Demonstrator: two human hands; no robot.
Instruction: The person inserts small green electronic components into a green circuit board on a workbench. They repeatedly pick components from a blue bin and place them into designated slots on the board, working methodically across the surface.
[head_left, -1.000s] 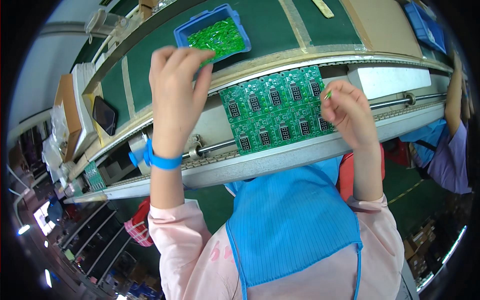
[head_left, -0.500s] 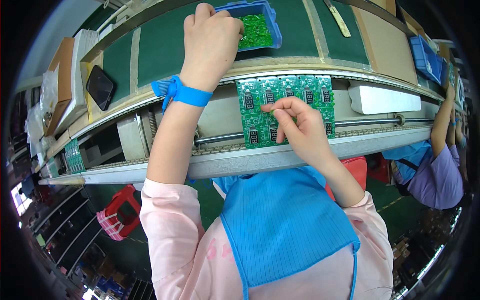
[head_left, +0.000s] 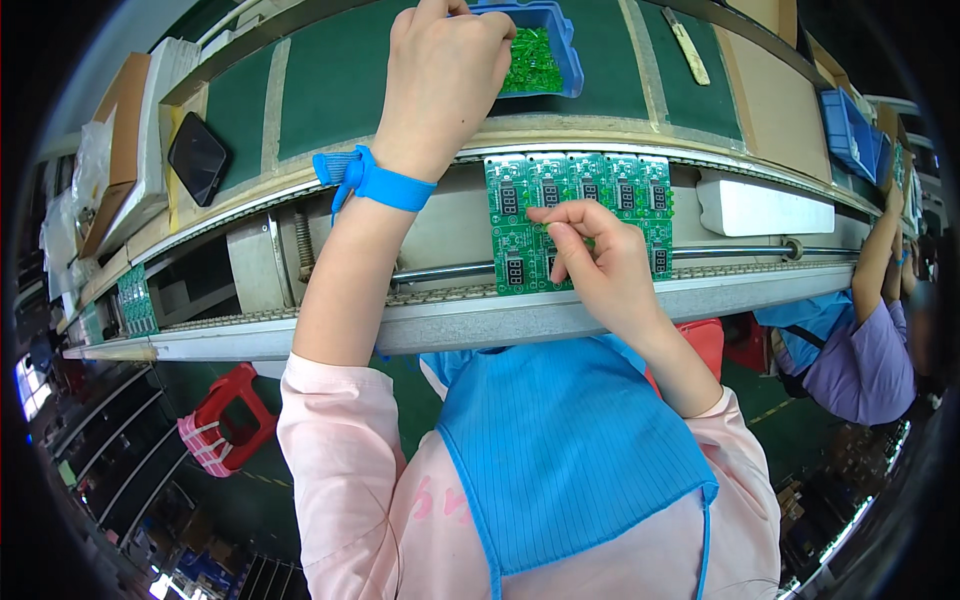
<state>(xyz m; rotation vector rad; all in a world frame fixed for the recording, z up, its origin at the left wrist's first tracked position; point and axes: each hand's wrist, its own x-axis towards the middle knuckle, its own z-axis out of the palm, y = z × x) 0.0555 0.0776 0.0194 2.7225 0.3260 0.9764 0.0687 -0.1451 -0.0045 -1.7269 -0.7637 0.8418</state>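
Over the left part of a blue plastic bin (head_left: 571,62) is my left hand (head_left: 450,85), wearing a blue wrist strap (head_left: 385,188). Its fingers are curled, and their tips are hidden behind the hand and cut off by the top edge. Small green LEDs (head_left: 533,65) with thin leads fill the bin. My right hand (head_left: 605,255) hovers above a panel of green circuit boards (head_left: 514,240), its thumb and forefinger pinching a green LED (head_left: 546,226). Black digit displays sit on the boards, and some green LEDs stand near the panel's upper right. My right hand hides the lower middle.
The panel rests between the conveyor's rails (head_left: 450,325); a metal rod (head_left: 725,252) runs below it. A white block (head_left: 765,207) lies to the right. On the green bench are a phone (head_left: 198,158) and a knife-like tool (head_left: 686,48). Another person (head_left: 860,350) works at far right.
The view has shifted slightly, so bin and panel appear a little farther right. My left hand has risen slightly at the bin. My right hand keeps its pinch over the boards.
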